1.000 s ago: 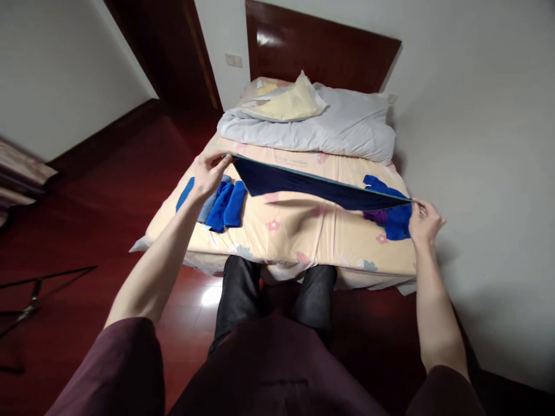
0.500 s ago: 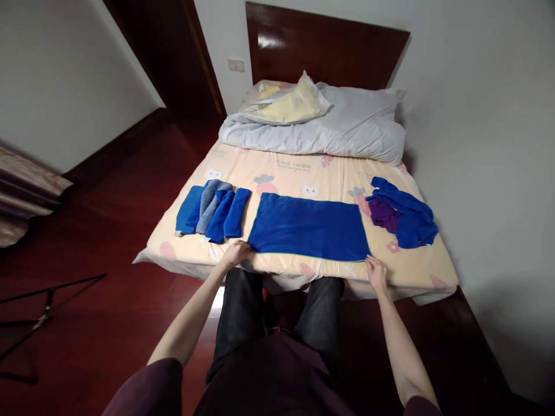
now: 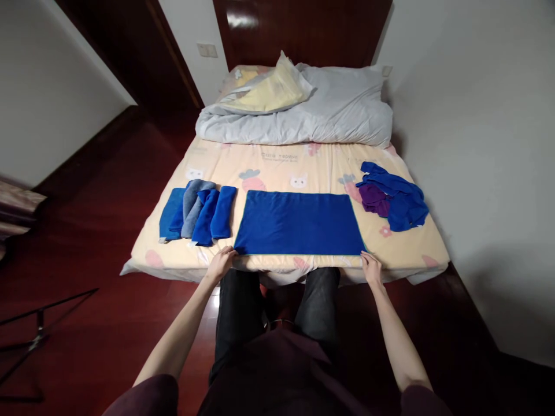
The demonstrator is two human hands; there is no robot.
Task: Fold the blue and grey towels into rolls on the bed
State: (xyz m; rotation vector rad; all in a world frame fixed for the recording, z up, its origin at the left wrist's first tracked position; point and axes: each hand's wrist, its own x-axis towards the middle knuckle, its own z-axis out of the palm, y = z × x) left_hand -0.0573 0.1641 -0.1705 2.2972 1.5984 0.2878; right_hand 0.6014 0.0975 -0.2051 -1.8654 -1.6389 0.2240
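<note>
The left hand and the right hand each pinch a near corner of the blue towel, which lies flat on the bed in the middle of the frame.

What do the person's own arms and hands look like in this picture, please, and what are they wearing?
Both forearms are bare up to about the elbow, where dark maroon sleeves begin at the bottom edge of the picture. The left hand and the right hand wear no gloves; no rings, watch or bracelet can be made out. The top matches the sleeves, and the trousers are dark.
</note>
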